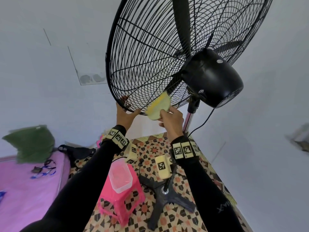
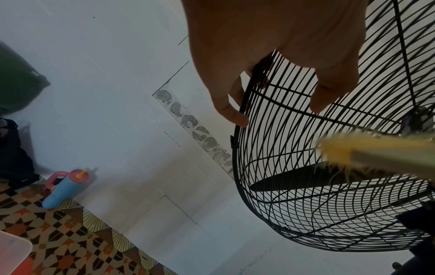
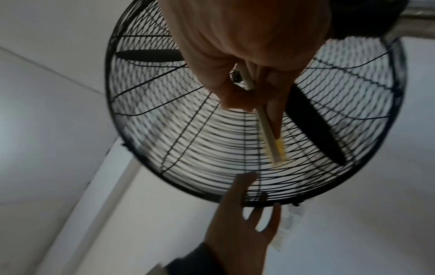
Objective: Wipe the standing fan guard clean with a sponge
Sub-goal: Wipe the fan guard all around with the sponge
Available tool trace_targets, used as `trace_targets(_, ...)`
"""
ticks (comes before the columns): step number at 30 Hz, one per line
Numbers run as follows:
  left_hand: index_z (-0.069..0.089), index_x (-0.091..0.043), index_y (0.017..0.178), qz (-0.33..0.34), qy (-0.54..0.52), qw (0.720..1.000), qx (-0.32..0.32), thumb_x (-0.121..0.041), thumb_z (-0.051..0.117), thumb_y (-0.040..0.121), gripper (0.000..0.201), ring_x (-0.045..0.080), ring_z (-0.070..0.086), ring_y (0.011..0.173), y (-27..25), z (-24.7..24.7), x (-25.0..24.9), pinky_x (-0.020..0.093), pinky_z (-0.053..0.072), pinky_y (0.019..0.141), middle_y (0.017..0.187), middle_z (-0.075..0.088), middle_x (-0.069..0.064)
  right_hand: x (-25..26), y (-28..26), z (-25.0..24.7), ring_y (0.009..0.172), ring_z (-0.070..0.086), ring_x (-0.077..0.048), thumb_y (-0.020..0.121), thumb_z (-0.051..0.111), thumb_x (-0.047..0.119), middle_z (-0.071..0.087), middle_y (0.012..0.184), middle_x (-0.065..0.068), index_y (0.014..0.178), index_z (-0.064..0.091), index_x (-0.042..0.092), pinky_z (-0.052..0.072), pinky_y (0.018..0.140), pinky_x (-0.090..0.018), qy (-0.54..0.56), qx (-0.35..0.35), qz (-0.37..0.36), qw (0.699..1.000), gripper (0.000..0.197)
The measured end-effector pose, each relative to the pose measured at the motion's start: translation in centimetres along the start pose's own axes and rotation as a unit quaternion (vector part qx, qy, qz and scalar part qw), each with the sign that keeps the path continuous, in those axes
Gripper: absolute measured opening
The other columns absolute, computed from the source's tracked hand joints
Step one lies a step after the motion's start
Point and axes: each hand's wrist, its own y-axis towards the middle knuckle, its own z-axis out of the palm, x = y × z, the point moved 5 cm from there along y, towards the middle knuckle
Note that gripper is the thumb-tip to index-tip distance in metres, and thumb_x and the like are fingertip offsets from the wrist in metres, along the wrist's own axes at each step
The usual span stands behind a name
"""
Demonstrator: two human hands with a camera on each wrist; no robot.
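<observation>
The fan guard (image 1: 150,52) tilts overhead, its lower rim gripped by the left hand (image 1: 124,114) — fingers curled over the wire, likely to steady it. Right hand (image 1: 172,121) pinches the sponge (image 1: 158,106) flat against the rear wires near that rim. Below, a pink stool (image 1: 120,195) carrying a clear tub (image 1: 119,176) crowds the fan's base (image 1: 168,198).

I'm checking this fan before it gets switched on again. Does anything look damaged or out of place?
Only the sponge: its yellow edge is frayed, with loose threads dangling against the fan guard. The guard wires show no bends.
</observation>
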Motion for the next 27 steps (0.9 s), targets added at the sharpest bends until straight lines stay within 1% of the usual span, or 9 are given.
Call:
trace_targets(5,0.038,-0.030,0.138,0.000,-0.012,1.000,0.006,-0.013,0.085,0.083,0.074,0.017,0.057,0.122,-0.4,0.0,-0.1,0.035,0.049,0.105,0.136,0.052,-0.010,-0.6,2.7,-1.5,0.065,0.067,-0.013,0.093,0.060,0.012,0.072,0.108,-0.011,0.120,0.070,0.008,0.063,0.067,-0.032,-0.022,-0.086,0.047,0.995,0.029)
trace_targets(7,0.038,-0.029,0.139,-0.003,-0.015,1.000,0.006,-0.012,0.085,0.083,0.075,0.018,0.057,0.123,-0.4,0.0,-0.2,0.036,0.050,0.105,0.137,0.051,-0.009,0.5,3.0,-0.8,0.065,0.066,-0.012,0.093,0.060,0.011,0.070,0.101,-0.008,0.111,0.071,0.011,0.064,0.073,-0.036,-0.042,-0.069,0.020,0.997,0.022)
trace_targets(9,0.038,-0.028,0.140,-0.004,-0.015,1.000,0.006,-0.012,0.085,0.082,0.076,0.017,0.058,0.122,-0.2,-0.1,-0.1,0.037,0.051,0.105,0.137,0.051,-0.009,1.6,2.2,-0.1,0.066,0.067,-0.013,0.090,0.061,0.012,0.073,0.094,-0.007,0.096,0.070,0.016,0.062,0.064,-0.028,-0.063,-0.038,-0.013,0.997,0.012)
trace_targets(11,0.038,-0.027,0.142,0.002,-0.009,1.000,0.004,-0.014,0.085,0.082,0.077,0.016,0.058,0.122,-0.1,-0.1,0.1,0.039,0.051,0.106,0.137,0.051,-0.011,1.8,1.3,-0.1,0.075,0.071,-0.016,0.089,0.061,0.015,0.074,0.088,-0.003,0.094,0.072,0.015,0.054,0.055,-0.020,-0.068,-0.002,-0.037,0.997,0.012)
trace_targets(13,0.038,-0.029,0.141,0.004,-0.007,1.000,0.004,-0.015,0.085,0.082,0.077,0.014,0.058,0.123,-0.1,0.0,0.1,0.041,0.050,0.109,0.134,0.051,-0.016,1.1,1.0,-1.0,0.082,0.072,-0.018,0.089,0.060,0.016,0.075,0.092,-0.004,0.100,0.073,0.014,0.050,0.052,-0.017,-0.058,0.003,-0.032,0.998,0.017)
trace_targets(18,0.037,-0.030,0.140,0.000,-0.015,1.000,0.007,-0.015,0.085,0.082,0.076,0.018,0.057,0.126,-0.5,0.1,0.1,0.048,0.048,0.111,0.133,0.052,-0.016,0.2,3.1,-1.8,0.070,0.066,-0.014,0.092,0.060,0.012,0.072,0.107,-0.011,0.122,0.070,0.008,0.053,0.056,-0.019,-0.031,-0.062,0.025,0.997,0.032)
trace_targets(22,0.037,-0.030,0.141,0.000,-0.011,1.000,0.008,-0.013,0.085,0.082,0.077,0.018,0.056,0.125,-0.2,-0.1,0.0,0.046,0.047,0.112,0.135,0.051,-0.014,1.5,2.5,-0.5,0.060,0.062,-0.013,0.087,0.060,0.009,0.070,0.087,-0.007,0.095,0.074,0.012,0.045,0.050,-0.016,-0.033,-0.009,-0.004,0.999,0.017)
trace_targets(25,0.037,-0.029,0.141,0.004,-0.008,1.000,0.007,-0.014,0.085,0.083,0.077,0.018,0.056,0.125,-0.3,-0.1,0.1,0.044,0.047,0.112,0.139,0.051,-0.009,1.7,1.8,-1.6,0.074,0.071,-0.015,0.087,0.060,0.008,0.073,0.089,-0.002,0.093,0.074,0.014,0.048,0.052,-0.017,-0.019,0.020,-0.009,1.000,0.016)
trace_targets(27,0.037,-0.027,0.143,0.002,-0.008,1.000,0.009,-0.016,0.085,0.083,0.078,0.019,0.056,0.127,-0.5,0.1,0.3,0.046,0.047,0.112,0.140,0.051,-0.008,1.7,2.0,-3.0,0.068,0.066,-0.014,0.089,0.059,0.007,0.069,0.087,-0.003,0.094,0.071,0.011,0.050,0.053,-0.017,-0.004,-0.014,-0.006,1.000,0.014)
